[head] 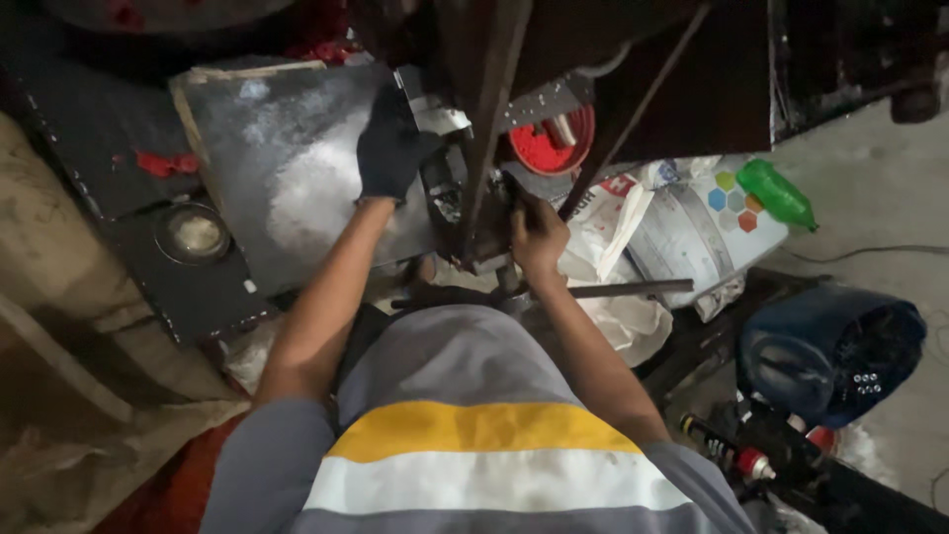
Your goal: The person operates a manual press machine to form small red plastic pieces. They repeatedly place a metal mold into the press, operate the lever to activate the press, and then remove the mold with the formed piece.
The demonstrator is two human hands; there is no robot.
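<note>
Left hand: the left hand (390, 148) wears a dark glove and lies on the right edge of the metal sheet (287, 168), fingers bent over a small bright metal piece (440, 119); whether it grips or only presses cannot be told.
Right hand: the right hand (537, 235) is bare and clenched around a dark part at the foot of the machine frame (489, 109); what exactly it grasps is hidden by the fingers.
Metal sheet: flat, dull grey, dusted with pale powder, tilted in view, resting on a dark bench (188, 287) left of the frame.
Machine frame: dark upright bars rising between the two hands, top out of view.
Red disc (554, 143): round, behind the frame, just above the right hand.
Round tin (194, 233): shallow, pale contents, on the bench left of the sheet.
Iron rod (613, 289): lies level, just below the right hand.
White sack (692, 222): printed, crumpled, right of the right hand.
Green bottle (776, 193): plastic, lying on the sack's far side.
Blue bucket (825, 346): on its side, on the floor at right.
Spray can (727, 453): dark with a red end, near the lower right.
</note>
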